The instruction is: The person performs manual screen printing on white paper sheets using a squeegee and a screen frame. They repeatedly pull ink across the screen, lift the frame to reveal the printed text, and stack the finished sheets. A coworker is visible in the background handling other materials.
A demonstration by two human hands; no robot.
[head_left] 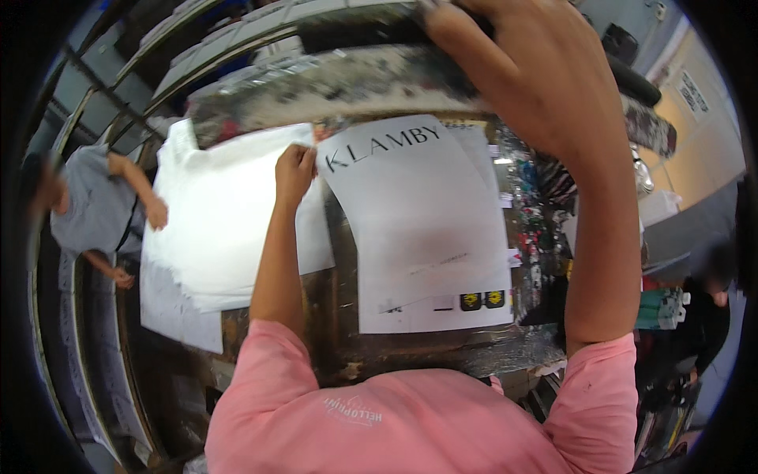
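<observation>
My left hand (296, 172) is closed at the upper left corner of a white printed sheet (422, 197), seemingly pinching its edge. Large black lettering runs along the top of that sheet, which curves slightly. Beneath it lie other white papers (430, 322), one with small black and yellow marks at its lower edge. Raised close to the camera, my right hand (537, 75) is over the far side of the table, by a long dark bar (363, 30). Its thumb stretches leftward; the other fingers are mostly cut off by the top of the picture.
White sheets (229, 213) lie stacked on the left of the dark worktable (339, 316). Paint-stained plastic (533, 229) covers its right side. A person in a grey shirt (99, 201) stands at left, another in dark clothes (707, 316) at right. Rows of racks (225, 43) extend beyond.
</observation>
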